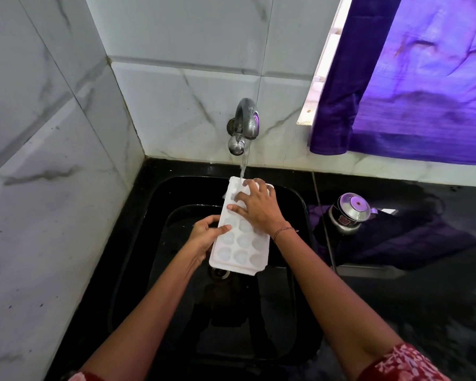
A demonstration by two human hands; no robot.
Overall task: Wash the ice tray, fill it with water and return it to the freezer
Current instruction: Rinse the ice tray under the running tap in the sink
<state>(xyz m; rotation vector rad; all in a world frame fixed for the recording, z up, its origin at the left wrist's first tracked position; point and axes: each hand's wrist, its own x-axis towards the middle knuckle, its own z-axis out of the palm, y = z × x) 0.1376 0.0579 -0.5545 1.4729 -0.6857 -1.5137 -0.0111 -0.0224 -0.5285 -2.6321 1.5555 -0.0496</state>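
Left of my grip, grey-veined wall tiles [39,160] meet a black sink [138,270]. My left hand [204,239] clasps the left rim of the white ice tray [239,237], thumb on top. The tray hangs over the basin, its far end under the tap [245,122] and its running water [243,163]. My right hand [259,209] lies on the tray, fingers spread. Further right, a steel pot [346,213] stands on the black counter [423,284], below a purple curtain [423,92].

White tiled walls [182,64] with grey marble veining meet in a corner at the upper left of the frame. At upper right, a purple curtain [423,86] hangs over a bright window [323,75], daylight glowing through it. A glossy black counter [410,298] fills the lower right, reflecting the curtain's purple.
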